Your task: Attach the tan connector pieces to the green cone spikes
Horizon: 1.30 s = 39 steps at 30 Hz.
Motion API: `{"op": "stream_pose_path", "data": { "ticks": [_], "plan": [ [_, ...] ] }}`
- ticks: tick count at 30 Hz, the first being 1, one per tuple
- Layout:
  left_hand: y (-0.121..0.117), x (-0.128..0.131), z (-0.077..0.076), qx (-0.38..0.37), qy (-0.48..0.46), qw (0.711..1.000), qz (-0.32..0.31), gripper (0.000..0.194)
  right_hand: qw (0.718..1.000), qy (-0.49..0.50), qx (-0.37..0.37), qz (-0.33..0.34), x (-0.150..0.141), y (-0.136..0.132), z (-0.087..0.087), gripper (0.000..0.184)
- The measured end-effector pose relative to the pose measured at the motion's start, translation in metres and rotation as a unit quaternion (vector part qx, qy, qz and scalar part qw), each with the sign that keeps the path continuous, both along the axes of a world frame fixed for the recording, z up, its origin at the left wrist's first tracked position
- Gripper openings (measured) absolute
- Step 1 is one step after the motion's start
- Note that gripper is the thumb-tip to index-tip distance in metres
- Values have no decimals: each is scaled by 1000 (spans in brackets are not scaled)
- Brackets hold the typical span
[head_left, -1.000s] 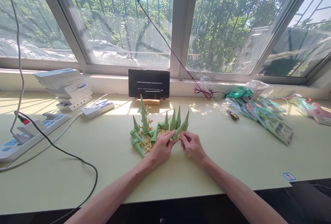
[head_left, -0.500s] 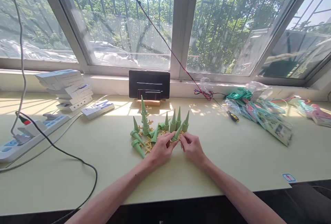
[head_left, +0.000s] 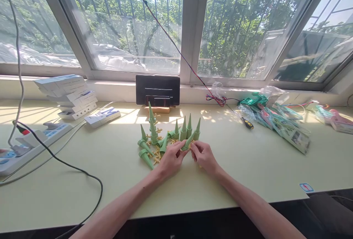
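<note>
My left hand is closed around the wide end of a green cone-shaped plastic spike, whose tip leans up to the right. Close beside it, my right hand pinches a small yellow plastic fitting against the spike's wide end; the fingers cover most of it. Behind my hands, several green spikes stand upright in a group. More spikes lie or stand to the left, with loose yellow fittings scattered among them.
A tablet and phone lean on a wooden stand at the back. White boxes and a power strip with cables are on the left. At right lie a screwdriver and plastic packets. A blurred pinkish shape shows at the left edge.
The view has shifted slightly, so everything sits a little further left. Both hands keep nearly the same hold on the spike and fitting. The pinkish shape has appeared at the left edge.
</note>
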<state>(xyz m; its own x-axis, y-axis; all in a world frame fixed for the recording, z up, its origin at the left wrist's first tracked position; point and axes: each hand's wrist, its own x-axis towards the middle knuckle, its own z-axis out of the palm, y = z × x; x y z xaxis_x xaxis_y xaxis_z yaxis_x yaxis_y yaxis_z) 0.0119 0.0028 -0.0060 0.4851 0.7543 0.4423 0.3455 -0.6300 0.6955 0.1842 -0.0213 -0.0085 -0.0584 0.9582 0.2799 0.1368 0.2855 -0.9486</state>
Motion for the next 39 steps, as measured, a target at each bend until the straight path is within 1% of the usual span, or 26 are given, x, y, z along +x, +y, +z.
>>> {"op": "stream_pose_path", "data": {
  "ticks": [4,6,14,18,21,26,29,33,39],
  "plan": [
    [1,-1,-1,5,14,1000,4,31,998,-53,24,-28,0,-2,1,41],
    [2,-1,-3,9,13,1000,5,31,997,-60,24,-30,0,-2,1,41],
    [4,0,-7,1,-8,1000,4,37,1000,13,-16,12,0,2,-1,41],
    [5,1,-7,3,-8,1000,6,36,1000,22,-11,3,-1,3,0,41],
    [5,0,-7,6,9,1000,21,34,1000,18,-3,-10,-2,2,3,41],
    [6,0,-3,23,30,998,47,33,1000,-1,5,-18,-2,2,6,43],
    [6,0,-2,27,23,998,54,31,1000,-19,17,-16,0,1,5,37],
    [5,0,0,10,18,999,37,27,996,-72,46,-34,1,0,3,31],
    [5,0,4,-18,17,1000,15,27,987,-118,95,-50,0,-2,5,31]
  ]
}}
